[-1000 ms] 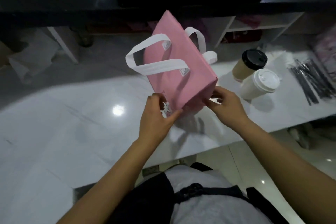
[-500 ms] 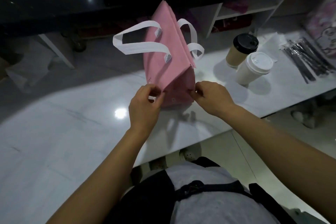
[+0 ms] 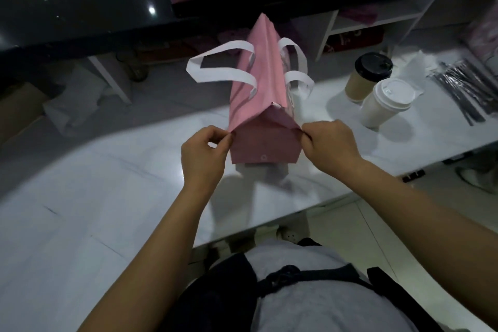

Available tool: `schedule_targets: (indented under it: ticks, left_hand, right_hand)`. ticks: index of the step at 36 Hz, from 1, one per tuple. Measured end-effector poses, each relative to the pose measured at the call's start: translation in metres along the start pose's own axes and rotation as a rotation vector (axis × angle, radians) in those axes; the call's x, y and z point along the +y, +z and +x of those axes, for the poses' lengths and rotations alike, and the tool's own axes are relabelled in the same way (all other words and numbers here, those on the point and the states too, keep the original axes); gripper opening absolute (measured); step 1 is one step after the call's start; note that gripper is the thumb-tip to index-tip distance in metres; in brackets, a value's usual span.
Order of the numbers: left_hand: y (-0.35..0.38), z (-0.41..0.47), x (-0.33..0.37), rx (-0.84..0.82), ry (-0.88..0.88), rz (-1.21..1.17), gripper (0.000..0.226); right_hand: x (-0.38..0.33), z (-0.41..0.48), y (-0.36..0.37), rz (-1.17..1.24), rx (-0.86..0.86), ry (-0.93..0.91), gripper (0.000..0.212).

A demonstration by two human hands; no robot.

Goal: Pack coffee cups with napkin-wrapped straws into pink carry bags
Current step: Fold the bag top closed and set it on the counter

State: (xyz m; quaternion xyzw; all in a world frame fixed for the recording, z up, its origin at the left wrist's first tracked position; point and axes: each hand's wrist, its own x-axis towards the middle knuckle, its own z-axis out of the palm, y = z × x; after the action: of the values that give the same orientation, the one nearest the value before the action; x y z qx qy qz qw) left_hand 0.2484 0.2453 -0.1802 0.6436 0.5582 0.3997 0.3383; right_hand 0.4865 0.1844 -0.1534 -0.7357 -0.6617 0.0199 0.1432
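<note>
Pinching from both sides, the left hand [image 3: 204, 153] grips the near left corner fold of the pink non-woven fabric carry bag [image 3: 265, 83] between thumb and fingers, and the right hand [image 3: 331, 145] pinches the near right corner the same way. The bag appears to stand on the glossy white stone counter [image 3: 107, 197], its top closed into a ridge and its white strap handles [image 3: 221, 65] looping out to either side.

I judge this to be the opening-up step: the near gusset is spread, but the mouth is not yet open and nothing has been packed. The next move calls for parting the top so that a cup can go in upright.

The brown paper cup with a black lid [image 3: 363, 78] and the white paper cup with a white lid [image 3: 385, 105] stand touching or nearly so, near the bag's right side. Black wrapped straws [image 3: 463, 89] lie beyond them. The bag sits close to the counter's near edge, so any pull toward the body risks tipping it off; bare counter lies to its left.
</note>
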Motion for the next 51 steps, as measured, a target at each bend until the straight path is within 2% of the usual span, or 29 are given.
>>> schedule_targets:
  ticks: [4, 7, 12, 17, 22, 26, 33, 36, 40, 43, 48, 51]
  left_hand:
    - [-0.003, -0.013, -0.006, -0.049, 0.0, -0.039, 0.013]
    - [-0.001, -0.024, -0.009, -0.051, -0.001, -0.051, 0.01]
    - [0.001, -0.031, -0.011, -0.008, 0.052, -0.022, 0.016]
    - [0.002, -0.035, -0.007, -0.008, 0.11, 0.021, 0.026]
    - [-0.001, -0.036, -0.008, -0.04, 0.129, 0.042, 0.024]
    - [0.0, -0.038, -0.006, -0.066, 0.148, 0.055, 0.024]
    - [0.002, -0.039, -0.004, -0.068, 0.17, 0.073, 0.021]
    - [0.003, -0.04, -0.001, -0.064, 0.203, 0.064, 0.017]
    - [0.013, -0.036, 0.011, -0.054, 0.285, 0.084, 0.029]
    - [0.018, -0.026, 0.023, -0.014, 0.333, 0.126, 0.022]
    - [0.016, -0.01, 0.029, 0.036, 0.401, 0.166, 0.012]
    - [0.017, -0.012, 0.027, -0.01, 0.368, 0.134, 0.013]
  right_hand:
    - [0.007, -0.017, 0.007, 0.102, -0.085, 0.018, 0.036]
    - [0.006, -0.027, 0.011, 0.116, -0.143, 0.022, 0.032]
    - [0.002, -0.036, 0.014, 0.085, -0.021, 0.027, 0.033]
    - [-0.006, -0.037, 0.016, 0.076, -0.004, 0.199, 0.034]
    - [-0.009, -0.035, 0.012, -0.029, 0.002, 0.145, 0.044]
    - [-0.004, -0.027, 0.008, -0.014, 0.041, 0.069, 0.038]
    - [-0.004, -0.028, 0.003, -0.004, -0.059, 0.108, 0.047]
    - [-0.006, -0.03, 0.002, -0.021, -0.017, 0.081, 0.048]
    - [-0.012, -0.027, 0.001, -0.033, 0.053, 0.05, 0.048]
    - [-0.014, -0.026, 0.0, -0.018, 0.14, 0.005, 0.051]
    - [-0.008, -0.022, -0.001, -0.002, 0.243, -0.018, 0.044]
    - [-0.002, -0.021, 0.002, -0.006, 0.158, 0.029, 0.033]
